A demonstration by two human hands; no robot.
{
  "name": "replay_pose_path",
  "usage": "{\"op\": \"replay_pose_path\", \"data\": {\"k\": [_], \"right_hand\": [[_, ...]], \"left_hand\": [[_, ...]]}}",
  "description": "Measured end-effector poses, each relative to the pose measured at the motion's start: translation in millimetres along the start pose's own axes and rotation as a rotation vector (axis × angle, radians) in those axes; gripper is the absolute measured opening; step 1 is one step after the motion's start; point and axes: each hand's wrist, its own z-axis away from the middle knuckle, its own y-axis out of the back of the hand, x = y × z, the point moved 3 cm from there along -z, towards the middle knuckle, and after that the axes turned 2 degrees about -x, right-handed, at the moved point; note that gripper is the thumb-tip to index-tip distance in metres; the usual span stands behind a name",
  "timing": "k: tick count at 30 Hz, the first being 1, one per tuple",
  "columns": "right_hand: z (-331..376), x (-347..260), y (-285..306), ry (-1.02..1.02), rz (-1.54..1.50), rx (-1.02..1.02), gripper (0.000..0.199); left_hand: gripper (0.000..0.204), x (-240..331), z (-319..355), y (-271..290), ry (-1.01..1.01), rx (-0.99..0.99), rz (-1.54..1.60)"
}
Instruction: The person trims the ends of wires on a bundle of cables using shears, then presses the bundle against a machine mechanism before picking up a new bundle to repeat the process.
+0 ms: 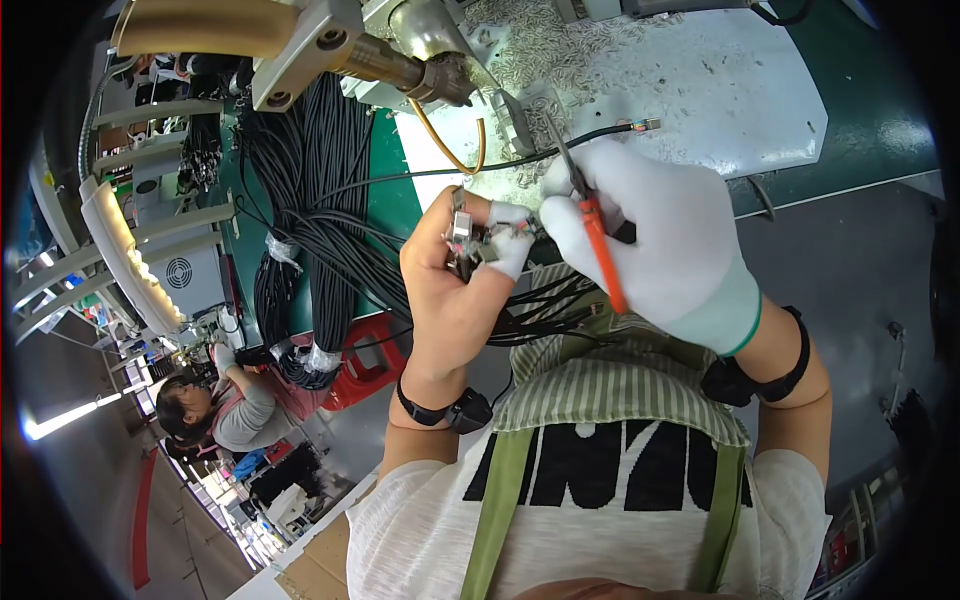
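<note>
My left hand point(450, 280) is closed, with white covers on its thumb and a fingertip. It grips a black cable end with small silver metal connector parts point(462, 226); coloured wire ends show by the fingertips, and the fingers hide the rest. Close beside it on the right is my right hand point(665, 235), in a white glove with a green cuff. Its fingers wrap round a hand tool with an orange handle point(603, 255) and a slim metal tip pointing up and away. Whether this is scissors or pliers I cannot tell.
A machine with a metal head point(440, 80) stands at the far left of the white board point(720, 110), which bears many small metal bits. A black cable with a plug point(645, 125) crosses it. Black cable bundles point(320, 200) hang left, near a red stool point(370, 365) and a seated person point(245, 410).
</note>
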Motion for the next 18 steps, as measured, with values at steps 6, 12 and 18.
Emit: {"op": "replay_pose_path", "data": {"k": [6,12,18], "right_hand": [[12,-13,5,0.306,0.447,0.184,0.025],[16,-11,6,0.275,0.684,-0.007,0.025],[18,-1,0,0.113,0.09,-0.106,0.018]], "left_hand": [[0.018,4,-1,-7,-0.053,0.141,-0.071],[0.023,2,-1,-8,-0.11,0.09,-0.284],[0.025,6,1,-20,-0.303,0.196,-0.086]]}}
